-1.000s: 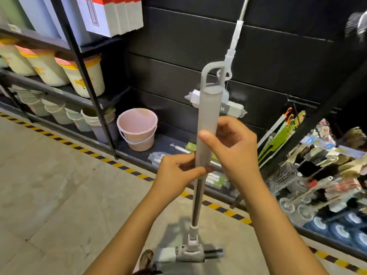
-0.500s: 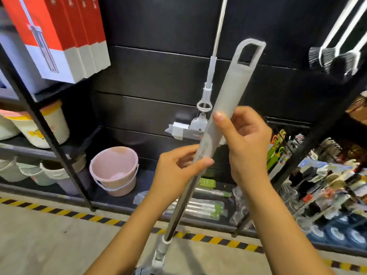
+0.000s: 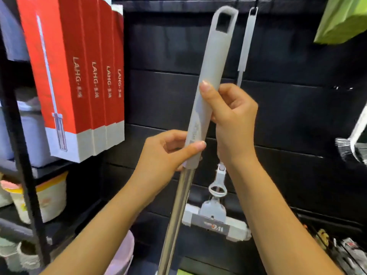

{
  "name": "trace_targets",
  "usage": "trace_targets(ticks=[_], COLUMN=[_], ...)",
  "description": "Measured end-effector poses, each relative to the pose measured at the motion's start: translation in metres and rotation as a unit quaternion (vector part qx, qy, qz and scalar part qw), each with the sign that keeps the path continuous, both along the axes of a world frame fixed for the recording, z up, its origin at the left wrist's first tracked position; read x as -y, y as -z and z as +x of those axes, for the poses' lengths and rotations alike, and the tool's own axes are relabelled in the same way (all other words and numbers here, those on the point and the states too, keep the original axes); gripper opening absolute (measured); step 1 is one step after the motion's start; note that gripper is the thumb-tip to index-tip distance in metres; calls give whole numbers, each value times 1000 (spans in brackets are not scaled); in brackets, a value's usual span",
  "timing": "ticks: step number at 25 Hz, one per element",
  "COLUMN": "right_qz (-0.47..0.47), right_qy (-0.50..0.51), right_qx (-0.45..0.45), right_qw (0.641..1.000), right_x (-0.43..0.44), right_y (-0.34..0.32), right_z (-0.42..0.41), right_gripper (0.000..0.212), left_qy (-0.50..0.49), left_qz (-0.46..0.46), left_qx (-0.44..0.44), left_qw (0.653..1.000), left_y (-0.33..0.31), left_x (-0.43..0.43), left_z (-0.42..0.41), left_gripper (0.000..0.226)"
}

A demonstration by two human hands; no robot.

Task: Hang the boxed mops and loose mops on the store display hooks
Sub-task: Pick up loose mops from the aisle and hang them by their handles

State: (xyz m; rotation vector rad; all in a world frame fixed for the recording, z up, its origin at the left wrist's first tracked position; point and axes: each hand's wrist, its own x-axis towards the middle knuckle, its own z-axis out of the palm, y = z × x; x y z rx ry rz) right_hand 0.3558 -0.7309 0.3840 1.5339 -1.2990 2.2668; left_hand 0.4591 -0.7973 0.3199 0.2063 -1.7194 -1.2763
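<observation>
I hold a loose mop (image 3: 210, 80) upright, tilted right, with a grey handle sleeve, a hanging loop at its top and a steel pole below. My left hand (image 3: 168, 153) grips the sleeve's lower end. My right hand (image 3: 232, 120) grips the sleeve higher up. The loop reaches near the top of the black wall panel. A second mop (image 3: 245, 46) hangs from a hook (image 3: 256, 5) just right of it, its sponge head (image 3: 216, 223) low on the wall. Several red-and-white boxed mops (image 3: 79, 80) hang at the left.
A black shelf rack (image 3: 21, 155) at the left carries white and yellow buckets (image 3: 45, 197). A pink bucket (image 3: 123, 253) sits low behind my left arm. A green bag (image 3: 341, 18) hangs top right, brushes (image 3: 351, 147) at the right edge, small packaged goods (image 3: 345, 253) bottom right.
Both hands have raised the mop, and my view has tilted up. The loop has risen from mid-wall to near the panel's top, beside the hanging mop's handle.
</observation>
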Motion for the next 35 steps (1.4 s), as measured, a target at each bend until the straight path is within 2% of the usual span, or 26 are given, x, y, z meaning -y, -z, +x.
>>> trace_targets(ticks=[5, 9, 13, 15, 19, 23, 28, 35], right_qz=[-9, 13, 4, -11, -37, -69, -65, -16], right_qy=[15, 40, 76, 88, 102, 132, 160, 174], right_qx=[-42, -51, -44, -55, -96, -147, -158, -97], right_qw=[999, 998, 996, 995, 989, 978, 972, 980], right_x=[32, 48, 60, 64, 68, 70, 83, 123], right_y=[-69, -118, -155, -175, -214, -246, -259, -237], right_z=[-76, -142, -193, -211, -231, -238, -245, -288], right_gripper=[24, 29, 33, 38, 29, 33, 30, 53], left_qy=[9, 61, 96, 103, 121, 138, 138, 113], left_qz=[-29, -8, -9, -20, -53, -94, -100, -67], left_qx=[-26, -31, -26, -34, -61, -80, -90, -41], left_qw=[999, 998, 995, 994, 989, 983, 981, 990], left_y=[-62, -106, -146, -167, -206, -237, -250, -229], left_x=[35, 58, 69, 74, 79, 84, 96, 127], left_z=[-82, -156, -213, -233, -256, -262, -270, -303], left_gripper=[46, 26, 28, 29, 31, 29, 31, 26])
